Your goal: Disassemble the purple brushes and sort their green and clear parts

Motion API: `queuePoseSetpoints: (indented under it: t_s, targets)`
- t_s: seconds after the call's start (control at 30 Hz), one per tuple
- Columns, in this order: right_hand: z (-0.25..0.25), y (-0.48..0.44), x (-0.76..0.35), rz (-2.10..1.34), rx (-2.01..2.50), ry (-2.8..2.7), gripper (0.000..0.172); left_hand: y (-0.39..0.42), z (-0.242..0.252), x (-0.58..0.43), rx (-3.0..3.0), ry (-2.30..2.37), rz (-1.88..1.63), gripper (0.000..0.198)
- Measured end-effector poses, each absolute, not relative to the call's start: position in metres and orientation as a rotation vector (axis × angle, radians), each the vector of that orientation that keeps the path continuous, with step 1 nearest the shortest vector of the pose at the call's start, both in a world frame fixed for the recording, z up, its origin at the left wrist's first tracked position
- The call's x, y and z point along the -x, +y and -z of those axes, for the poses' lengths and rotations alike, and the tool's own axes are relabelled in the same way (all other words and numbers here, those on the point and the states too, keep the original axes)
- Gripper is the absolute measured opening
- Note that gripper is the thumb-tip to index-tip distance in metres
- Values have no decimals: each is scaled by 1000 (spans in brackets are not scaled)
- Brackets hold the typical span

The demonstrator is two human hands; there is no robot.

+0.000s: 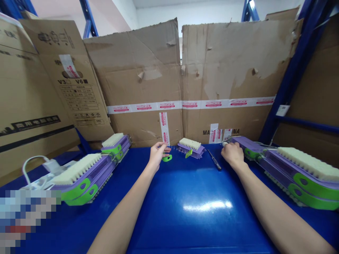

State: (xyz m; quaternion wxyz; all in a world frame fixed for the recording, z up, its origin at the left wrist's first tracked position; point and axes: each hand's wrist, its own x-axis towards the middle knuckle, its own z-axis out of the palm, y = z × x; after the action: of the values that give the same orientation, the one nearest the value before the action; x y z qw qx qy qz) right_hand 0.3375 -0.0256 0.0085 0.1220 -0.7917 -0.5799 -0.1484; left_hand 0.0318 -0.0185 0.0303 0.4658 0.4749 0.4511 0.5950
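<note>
Cardboard (143, 84), crossed by printed tape (201, 103), stands upright beyond the fingers of both hands, at the back of a blue table (169, 218). Well to the left of the left fingers, a white cable (25, 167) loops to a plug (53, 166); closer to those fingers, yet well apart from them, lie purple brushes (82, 173) with cream bristles and green handles. The left hand (158, 155) reaches forward, fingers bent, the thumb and forefinger tips close together. A thin wire (173, 147) extends rightward from beside these tips; I cannot tell whether they pinch it. Just below the same fingertips lies a loose green handle (167, 158). Right of the wire, between the two hands, a small brush (191, 146) lies bristles up, near the left fingertips and touched by neither hand, with a green tag-like piece (189, 153) against its near side. Next comes a screwdriver (215, 160), just left of the right fingers and apart from them. The right hand (233, 154) is curled, a small white piece (224, 143) showing at its fingertips; its grip is too hidden to tell. Directly right of its knuckles sits a purple body (245, 143), and farther right a large stacked pair (304, 169) of brushes.
</note>
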Motion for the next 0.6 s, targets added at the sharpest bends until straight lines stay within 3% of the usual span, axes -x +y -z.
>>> queuePoseSetpoints:
  t_s: [0.6]
  targets:
    - [-7,-21,-336,312,2365,-1789,40,-21,-31,-34,-1150,1093,-1435,25]
